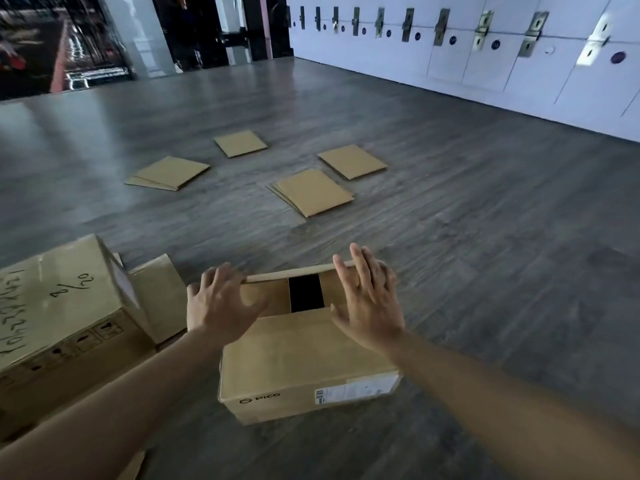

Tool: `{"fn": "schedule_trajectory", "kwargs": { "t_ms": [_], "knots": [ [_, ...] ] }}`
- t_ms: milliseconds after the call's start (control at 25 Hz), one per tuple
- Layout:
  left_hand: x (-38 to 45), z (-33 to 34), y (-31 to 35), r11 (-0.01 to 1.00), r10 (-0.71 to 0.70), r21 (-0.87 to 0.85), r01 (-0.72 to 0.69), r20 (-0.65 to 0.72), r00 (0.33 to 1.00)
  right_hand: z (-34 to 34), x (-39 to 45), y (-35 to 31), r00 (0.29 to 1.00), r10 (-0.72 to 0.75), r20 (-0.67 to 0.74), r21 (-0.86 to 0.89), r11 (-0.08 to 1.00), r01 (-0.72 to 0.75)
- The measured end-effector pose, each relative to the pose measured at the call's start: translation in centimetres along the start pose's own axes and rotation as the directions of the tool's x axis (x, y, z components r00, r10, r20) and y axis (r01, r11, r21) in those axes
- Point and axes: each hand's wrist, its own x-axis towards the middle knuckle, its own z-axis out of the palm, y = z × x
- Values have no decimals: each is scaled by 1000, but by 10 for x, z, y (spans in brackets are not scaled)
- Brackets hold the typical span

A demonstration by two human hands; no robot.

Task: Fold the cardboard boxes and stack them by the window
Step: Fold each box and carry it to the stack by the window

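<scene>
Both hands, left (221, 306) and right (369, 311), spread flat on PICO box (304, 362) flaps, gripping nothing. Bare floor (485, 237) rightward; larger box (65, 306) close at left edge.

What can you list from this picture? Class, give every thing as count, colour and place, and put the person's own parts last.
PICO box: one, brown, on the floor in front, top flaps partly shut with a dark gap.
Handwritten box: one, brown, near left.
Flat cardboard piles: four, tan, spread on the mid floor.
Floor: grey wood planks.
Lockers: white, along the right wall.
Left hand: one, fingers spread, on the box's left flap.
Right hand: one, fingers straight, over the right flap.
</scene>
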Motion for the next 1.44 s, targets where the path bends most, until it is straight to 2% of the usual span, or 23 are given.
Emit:
{"fn": "schedule_trajectory", "kwargs": {
  "t_ms": [200,360,560,800,1000,1120,1240,1320,1440],
  "knots": [
    [-12,24,20,989,117,62,-135,237,964,12,-6,8,968,19,252,-12,1000,-17],
    [-19,41,28,983,162,16,-181,376,912,23,-9,16,942,46,334,-6,999,-47],
    [-26,54,25,977,197,7,-215,377,905,35,-11,20,920,64,388,34,996,-84],
    [-24,59,24,975,189,40,-218,364,912,42,-10,22,931,48,361,13,998,-56],
    [-25,56,26,980,178,20,-199,368,913,39,-5,20,921,82,381,79,990,-121],
    [-23,53,23,994,74,56,-98,340,937,36,0,18,932,115,343,89,984,-154],
    [-20,46,9,993,-120,51,110,310,943,31,3,18,921,184,343,69,973,-221],
    [-18,41,-3,969,-229,-15,248,334,914,28,3,20,906,243,347,77,955,-286],
    [-18,39,-13,894,-354,-105,435,429,831,25,2,30,853,366,371,117,893,-434]
  ]
}}
